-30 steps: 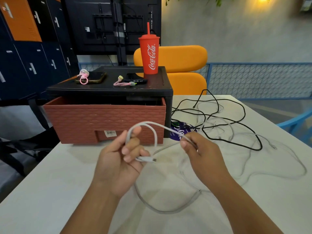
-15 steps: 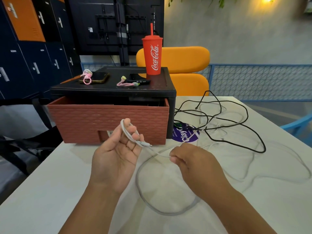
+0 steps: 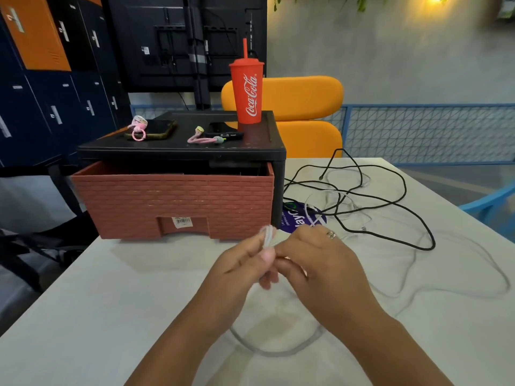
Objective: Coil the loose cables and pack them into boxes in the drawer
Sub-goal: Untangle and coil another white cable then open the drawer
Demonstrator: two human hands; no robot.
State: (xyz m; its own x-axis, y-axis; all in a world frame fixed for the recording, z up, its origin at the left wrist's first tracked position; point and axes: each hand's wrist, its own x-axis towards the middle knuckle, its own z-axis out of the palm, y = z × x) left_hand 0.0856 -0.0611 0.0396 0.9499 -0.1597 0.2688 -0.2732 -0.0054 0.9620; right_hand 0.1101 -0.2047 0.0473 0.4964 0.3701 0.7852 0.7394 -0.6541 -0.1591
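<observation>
A white cable (image 3: 274, 351) loops on the white table in front of me and trails off to the right. My left hand (image 3: 239, 267) pinches a small coil of it between thumb and fingers. My right hand (image 3: 317, 263), with a ring on one finger, touches the left hand and grips the same cable just beside the coil. A loose black cable (image 3: 390, 201) sprawls on the table to the right, tangled with thin white cables. The brick-patterned drawer (image 3: 172, 201) stands a little pulled out of its black frame, behind my hands; what is inside is hidden.
On the black frame's top (image 3: 250, 151) stand a red Coca-Cola cup (image 3: 247, 93), two phones and two pink coiled cables (image 3: 138, 128). A purple sticker (image 3: 301, 218) lies by the drawer. An orange chair (image 3: 301, 107) is behind the table; a blue chair (image 3: 490, 204) is at the right edge.
My hands have come together: the right hand moved left up to the left hand, and the cable in the left hand is now wound into a tighter small coil.
</observation>
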